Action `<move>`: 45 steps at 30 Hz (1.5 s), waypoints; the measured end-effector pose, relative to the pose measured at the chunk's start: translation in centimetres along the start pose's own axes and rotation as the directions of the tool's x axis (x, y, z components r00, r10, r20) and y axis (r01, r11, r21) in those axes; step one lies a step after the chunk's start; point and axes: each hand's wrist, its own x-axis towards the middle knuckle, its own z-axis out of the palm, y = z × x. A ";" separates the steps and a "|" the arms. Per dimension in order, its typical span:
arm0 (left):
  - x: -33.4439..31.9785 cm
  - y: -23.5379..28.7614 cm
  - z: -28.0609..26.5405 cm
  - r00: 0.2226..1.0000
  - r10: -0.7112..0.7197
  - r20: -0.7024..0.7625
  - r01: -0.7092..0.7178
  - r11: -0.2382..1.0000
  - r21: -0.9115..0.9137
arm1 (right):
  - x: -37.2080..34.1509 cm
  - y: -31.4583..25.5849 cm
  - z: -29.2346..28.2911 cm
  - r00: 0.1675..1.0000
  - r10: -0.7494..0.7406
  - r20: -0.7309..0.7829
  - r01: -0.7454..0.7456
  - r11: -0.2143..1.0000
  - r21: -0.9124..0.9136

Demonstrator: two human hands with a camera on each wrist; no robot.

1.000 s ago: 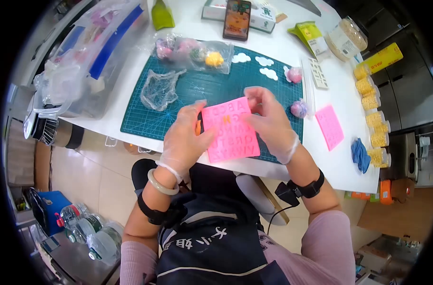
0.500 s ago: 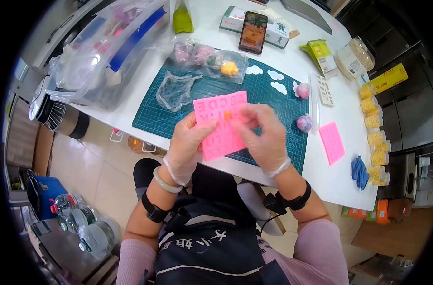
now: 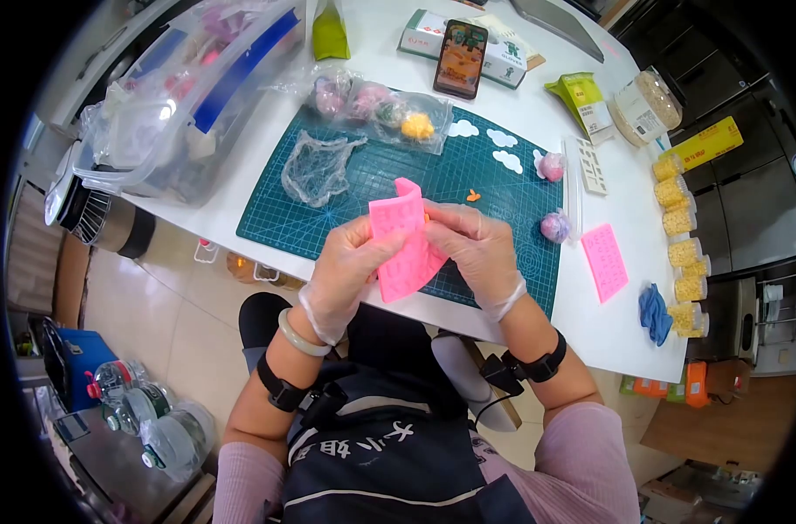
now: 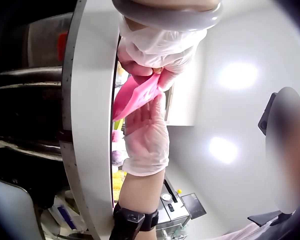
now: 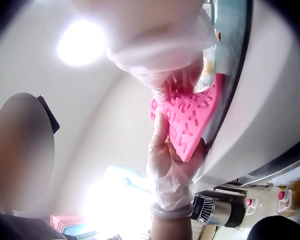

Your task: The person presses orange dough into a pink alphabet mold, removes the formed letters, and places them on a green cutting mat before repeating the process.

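A pink silicone letter mold [image 3: 398, 253] is held up over the mat's front edge, bent backward along its upper and right sides. My gloved left hand [image 3: 346, 266] grips its left edge, thumb across the lettered face. With thumb and fingers my gloved right hand [image 3: 477, 253] pinches the right side, where a speck of orange shows at the fingertips. Rows of recessed letters mark the mold [image 5: 185, 117] in the right wrist view. Small orange pieces [image 3: 473, 196] lie on the green cutting mat [image 3: 276, 205] beyond the right hand.
Crumpled plastic wrap [image 3: 315, 170] and bagged coloured dough [image 3: 380, 109] lie on the mat. White cloud cutouts [image 3: 507, 162] and two wrapped balls [image 3: 554, 228] sit toward its right. A second pink mold [image 3: 605, 262] lies right, a clear bin [image 3: 153, 157] stands left, a phone [image 3: 460, 59] behind.
The mold, earlier flat with an orange H in it, is now bent. The right hand went from its face to gripping its right side. Orange pieces now show on the mat.
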 end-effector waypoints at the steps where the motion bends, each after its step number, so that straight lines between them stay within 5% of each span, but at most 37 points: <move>1: 0.0 0.0 0.0 1.000 -0.003 0.001 0.003 1.000 -0.007 | 0.1 0.2 -0.1 0.999 -0.031 -0.011 0.031 0.999 0.020; 5: 0.0 0.1 0.4 1.000 0.018 -0.021 -0.018 1.000 0.001 | 0.2 -0.3 -0.3 0.987 -0.144 -0.069 0.133 0.980 -0.149; 7: 0.0 0.6 0.8 0.996 -0.006 -0.087 0.010 0.999 0.054 | 0.4 -1.2 -1.4 0.987 0.038 -0.154 -0.056 0.992 -0.116; 10: 0.5 0.6 1.1 0.997 -0.044 -0.065 0.049 0.995 0.085 | 1.5 -2.4 -5.0 0.965 0.117 -0.234 -0.113 0.993 0.030; 14: 1.7 -0.1 0.2 1.000 0.006 -0.016 0.000 0.935 0.354 | 4.2 -0.1 -10.3 0.939 0.063 -0.338 -0.147 0.962 -0.229; 16: 2.1 0.3 -0.1 0.981 0.193 0.020 -0.095 0.390 0.916 | 4.8 -0.2 -10.8 0.911 0.093 -0.401 -0.239 0.913 -0.331; 17: 2.1 0.2 -0.1 0.981 0.190 0.026 -0.100 0.391 0.915 | 4.7 -0.3 -11.1 0.915 0.087 -0.394 -0.277 0.844 -0.458; 18: 1.9 0.2 -0.1 0.958 0.285 0.039 -0.115 0.256 0.960 | 4.8 -0.3 -11.1 0.913 0.086 -0.398 -0.279 0.844 -0.458; 19: 1.7 0.1 -0.2 0.925 0.374 0.064 -0.115 0.116 0.987 | 4.9 -0.2 -11.1 0.920 0.054 -0.388 -0.308 0.712 -0.631; 20: 1.6 -0.1 -0.7 0.926 0.371 0.068 -0.118 0.113 0.987 | 4.9 -0.1 -11.1 0.928 0.026 -0.373 -0.325 0.546 -0.772; 22: 1.7 -0.3 -1.3 0.773 0.625 0.109 -0.169 0.037 0.985 | 4.3 -1.7 -10.4 0.922 -0.004 -0.388 -0.342 0.462 -0.818; 23: 1.3 0.0 -1.3 0.757 0.645 0.107 -0.162 0.027 0.986 | 4.1 -2.1 -10.0 0.919 -0.032 -0.394 -0.355 0.371 -0.858; 24: 0.9 0.5 -1.0 0.759 0.643 0.107 -0.162 0.027 0.986 | 3.9 -1.7 -9.8 0.918 -0.029 -0.395 -0.357 0.371 -0.857; 26: 0.2 1.0 -0.4 0.816 0.577 0.008 -0.140 0.183 0.973 | 3.5 -0.4 -8.8 0.975 -0.194 -0.107 -0.018 0.414 -0.910; 32: -0.7 0.0 0.3 0.847 0.526 0.076 -0.294 0.346 0.891 | 4.5 0.7 -6.5 0.999 -0.034 0.023 0.038 0.545 -0.838; 35: -1.3 -0.3 0.5 0.936 0.352 -0.010 -0.219 0.604 0.766 | 4.0 0.9 -5.7 1.000 -0.007 -0.014 -0.010 0.433 -0.901; 38: -1.6 0.1 1.2 0.980 0.182 -0.085 -0.093 0.786 0.611 | 2.3 -0.1 -4.9 0.999 -0.007 0.040 0.039 0.451 -0.892; 40: -1.4 0.0 1.4 0.966 0.253 -0.049 -0.170 0.769 0.616 | 0.3 -1.9 -3.3 0.994 -0.062 0.088 0.107 0.662 -0.742; 41: -1.6 0.3 1.6 0.985 0.148 -0.086 -0.082 0.849 0.521 | -0.6 -2.7 -2.8 0.987 -0.036 0.157 0.128 0.768 -0.628; 42: -1.7 0.6 1.9 0.994 0.036 -0.106 0.012 0.908 0.418 | -1.5 -3.2 -2.1 0.986 -0.041 0.162 0.135 0.766 -0.628; 45: -1.8 0.3 2.4 0.999 0.005 -0.049 0.013 0.928 0.373 | -3.3 -4.0 -0.1 0.959 0.023 0.283 0.086 0.926 -0.368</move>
